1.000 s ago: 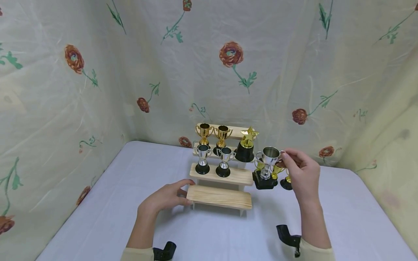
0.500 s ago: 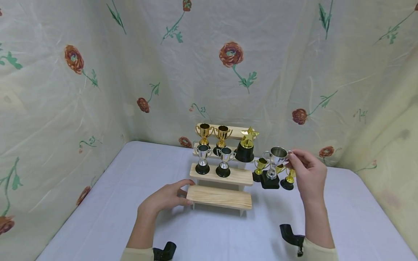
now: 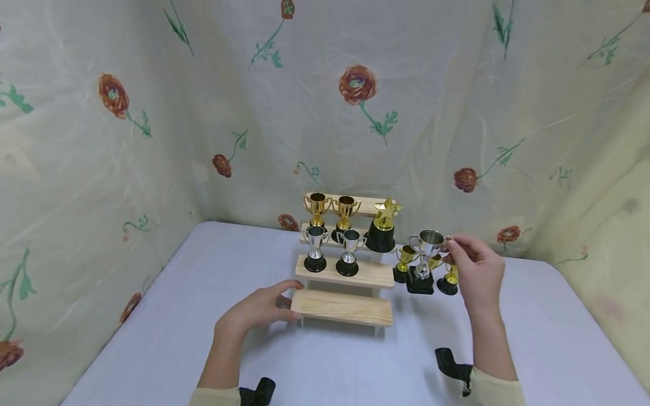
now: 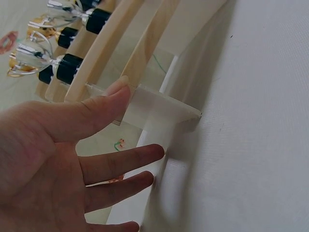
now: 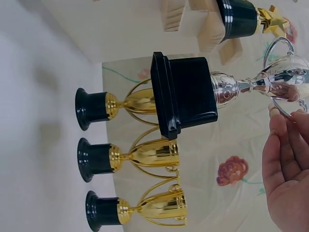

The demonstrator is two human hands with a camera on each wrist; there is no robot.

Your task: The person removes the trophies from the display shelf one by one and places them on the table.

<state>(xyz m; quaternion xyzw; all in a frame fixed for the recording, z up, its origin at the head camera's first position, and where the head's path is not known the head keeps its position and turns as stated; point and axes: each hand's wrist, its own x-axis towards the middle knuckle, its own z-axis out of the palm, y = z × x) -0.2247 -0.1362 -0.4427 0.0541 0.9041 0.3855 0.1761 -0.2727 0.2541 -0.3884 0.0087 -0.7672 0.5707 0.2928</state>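
My right hand [image 3: 477, 270] pinches one handle of a silver trophy cup [image 3: 430, 241] on a square black base [image 5: 190, 94]. The trophy is held upright, its base raised above the table in the right wrist view. Behind it stand three small gold trophy cups [image 5: 157, 152], partly covered by it in the head view. At the left end of a tiered wooden display stand [image 3: 342, 307], my left hand [image 3: 259, 307] has its thumb against the lowest step. Its other fingers [image 4: 128, 162] reach out fairly straight below the step, spread apart.
Two silver trophies [image 3: 349, 252] stand on the stand's second step. Further up are two gold cups [image 3: 346, 208] and a gold star trophy [image 3: 387, 217] at the right end. White cloth covers the table [image 3: 167, 316]; a flowered curtain [image 3: 406, 113] hangs behind.
My right hand has carried the silver trophy a little to the right, away from the stand, then nearly stopped. More of the small gold cups shows now. My left hand stays put.
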